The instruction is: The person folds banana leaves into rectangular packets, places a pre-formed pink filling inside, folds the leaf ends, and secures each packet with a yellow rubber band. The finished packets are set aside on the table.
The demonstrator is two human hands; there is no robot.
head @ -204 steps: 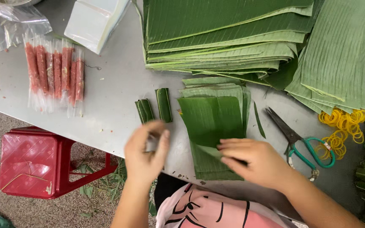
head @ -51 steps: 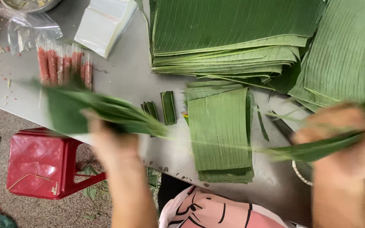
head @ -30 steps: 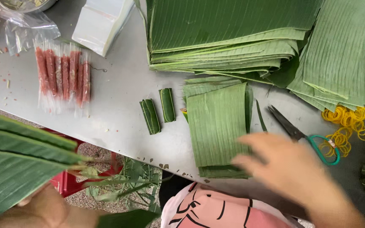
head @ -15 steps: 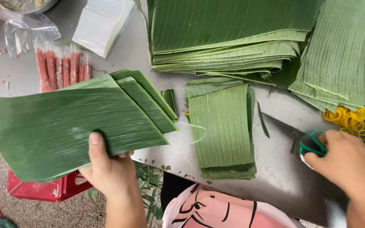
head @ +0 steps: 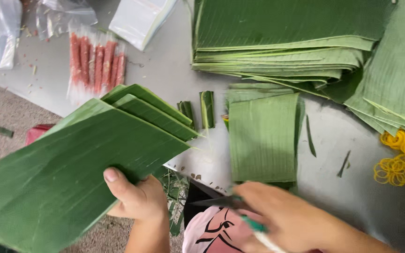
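The grey table (head: 174, 70) carries a big stack of banana leaves (head: 282, 42) along its far edge and right side. Off the near left edge, the left hand (head: 134, 197) grips a bundle of folded leaves (head: 76, 168), three layers showing, thumb on top. One pile of cut leaf squares (head: 263, 136) lies at the near edge, bare table to its right. The right hand (head: 287, 220), blurred, is closed around scissors (head: 221, 202). Two small leaf rolls (head: 200, 110) stand left of the squares.
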